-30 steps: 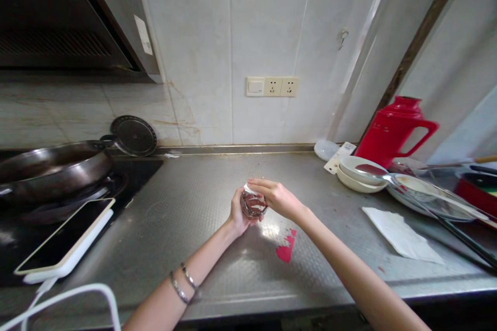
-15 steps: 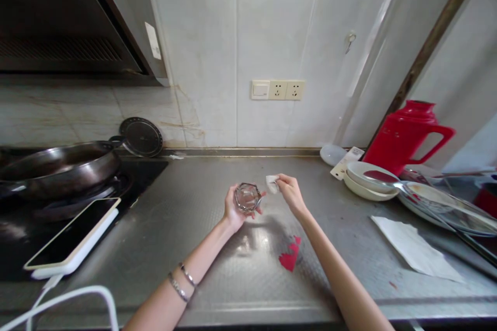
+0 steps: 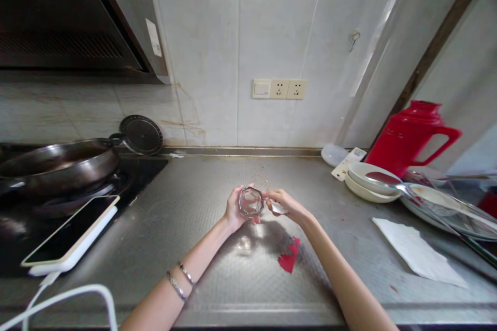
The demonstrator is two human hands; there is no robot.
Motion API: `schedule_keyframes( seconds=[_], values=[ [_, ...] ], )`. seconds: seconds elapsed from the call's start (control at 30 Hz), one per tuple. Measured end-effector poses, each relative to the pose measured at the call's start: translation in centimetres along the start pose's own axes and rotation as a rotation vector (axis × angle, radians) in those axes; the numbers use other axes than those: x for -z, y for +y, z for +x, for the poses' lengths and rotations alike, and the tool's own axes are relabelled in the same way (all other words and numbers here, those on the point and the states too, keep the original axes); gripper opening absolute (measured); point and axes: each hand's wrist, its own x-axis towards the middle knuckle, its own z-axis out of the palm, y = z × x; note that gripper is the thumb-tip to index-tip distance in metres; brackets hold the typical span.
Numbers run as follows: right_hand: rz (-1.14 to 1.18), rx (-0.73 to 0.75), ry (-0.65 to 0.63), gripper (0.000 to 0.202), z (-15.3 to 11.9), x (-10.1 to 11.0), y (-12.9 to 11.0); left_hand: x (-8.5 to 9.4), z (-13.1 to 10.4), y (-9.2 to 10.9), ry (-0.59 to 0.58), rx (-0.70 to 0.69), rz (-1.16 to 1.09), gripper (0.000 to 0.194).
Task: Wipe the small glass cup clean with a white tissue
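Over the middle of the metal counter, my left hand (image 3: 233,213) is wrapped round a small clear glass (image 3: 250,202) with a faceted rim. The glass's mouth faces up toward me, and some whitish bits seem to show inside it. My right hand (image 3: 292,205) pinches a crumpled piece of white tissue (image 3: 278,208), its fingertips right at the glass's right rim. Whether they touch the rim I cannot tell. A torn piece of red paper (image 3: 289,258) lies flat on the counter below my right hand.
A phone (image 3: 73,230) on a white power bank lies left, by a pan (image 3: 58,165) on the stove. Right stand a red thermos (image 3: 404,137), stacked bowls (image 3: 370,194) and plates with utensils. A white paper napkin (image 3: 419,253) lies at the front right.
My right hand has come down and left with the tissue, from apart from the glass to its rim. The left hand still holds the glass, nearly in place.
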Motion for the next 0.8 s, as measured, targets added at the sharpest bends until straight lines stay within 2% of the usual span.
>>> schedule_keyframes(
  seconds=[0.17,0.33,0.5,0.6,0.67,0.73,0.8],
  values=[
    [0.051,0.014,-0.107,0.044,-0.2,-0.4,0.1,0.5,0.2,-0.2,-0.073,0.015,0.003,0.078],
    [0.013,0.002,-0.132,0.036,-0.4,-0.6,-0.1,0.6,0.2,-0.2,-0.062,0.024,-0.012,0.077],
    [-0.006,0.03,-0.029,0.034,-0.1,-1.3,0.0,0.5,0.3,0.1,-0.038,0.054,0.01,0.073],
    [-0.016,0.05,0.077,0.032,0.1,-1.6,-0.1,0.8,0.8,0.3,0.074,0.052,0.138,0.069],
    [-0.067,0.056,0.184,0.032,0.2,-1.6,-0.2,1.0,1.1,0.5,0.238,-0.044,0.322,0.061],
    [-0.169,0.069,0.317,0.032,0.2,-1.6,-0.4,1.2,1.1,0.8,0.368,-0.237,0.53,0.049],
    [-0.287,0.121,0.451,0.03,0.1,-1.8,-0.4,1.2,0.9,1.1,0.386,-0.433,0.692,0.045]
  ],
)
